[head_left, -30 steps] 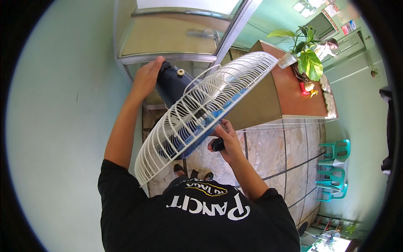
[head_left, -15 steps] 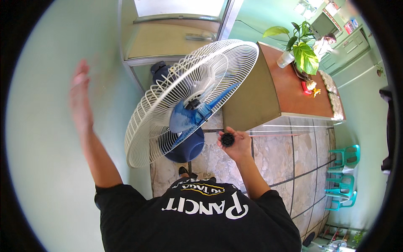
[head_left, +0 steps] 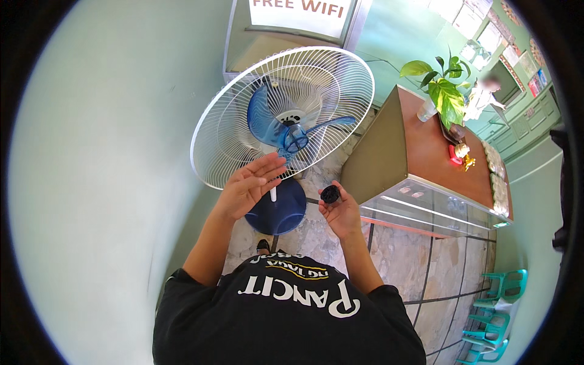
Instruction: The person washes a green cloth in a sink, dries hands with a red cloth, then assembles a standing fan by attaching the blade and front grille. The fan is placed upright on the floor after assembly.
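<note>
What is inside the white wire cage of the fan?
Inside the white wire cage are see-through blue fan blades round a blue hub. The left hand covers the cage's lower edge. The right hand holds a small black cap.

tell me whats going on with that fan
A person stands over a white-caged pedestal fan with blue blades. The right hand pinches a small black round cap, off the fan. The left hand is open and flat, just in front of the grille's lower edge, holding nothing.
</note>
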{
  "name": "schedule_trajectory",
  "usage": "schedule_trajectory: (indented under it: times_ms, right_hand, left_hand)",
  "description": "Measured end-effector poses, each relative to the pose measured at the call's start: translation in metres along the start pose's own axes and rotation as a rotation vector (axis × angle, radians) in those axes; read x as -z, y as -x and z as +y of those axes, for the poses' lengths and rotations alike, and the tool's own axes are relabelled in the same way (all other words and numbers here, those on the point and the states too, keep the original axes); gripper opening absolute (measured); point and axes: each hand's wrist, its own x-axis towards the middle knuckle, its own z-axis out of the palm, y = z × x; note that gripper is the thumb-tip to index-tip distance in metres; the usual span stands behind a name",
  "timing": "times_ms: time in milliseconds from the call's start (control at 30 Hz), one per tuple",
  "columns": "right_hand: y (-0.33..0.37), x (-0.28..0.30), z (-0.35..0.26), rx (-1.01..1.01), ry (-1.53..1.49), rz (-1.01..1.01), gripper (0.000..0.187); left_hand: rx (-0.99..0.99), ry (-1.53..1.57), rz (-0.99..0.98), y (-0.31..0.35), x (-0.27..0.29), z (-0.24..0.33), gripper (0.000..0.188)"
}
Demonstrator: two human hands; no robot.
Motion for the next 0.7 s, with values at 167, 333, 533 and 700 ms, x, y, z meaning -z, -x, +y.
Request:
schedule_trajectory:
  times_ms: [167,333,533,700]
  right_hand:
    - [0.01,-0.008,-0.005,0.085,0.069,-0.134,0.038]
    - [-0.009,-0.017,0.004,0.124,0.233,-0.141,0.033]
    - [-0.057,-0.044,0.033,0.624,0.589,0.016,0.039]
    - [-0.088,-0.063,0.045,0.804,0.739,0.108,0.044]
  left_hand:
    - [-0.132,-0.224,0.092,0.003,0.014,-0.034,0.042]
    - [-0.004,-0.222,0.319,-0.001,0.042,-0.041,0.027]
    - [-0.382,-0.635,0.53,-0.035,0.038,-0.023,0.027]
    - [-0.545,-0.992,0.592,-0.059,0.032,-0.001,0.028]
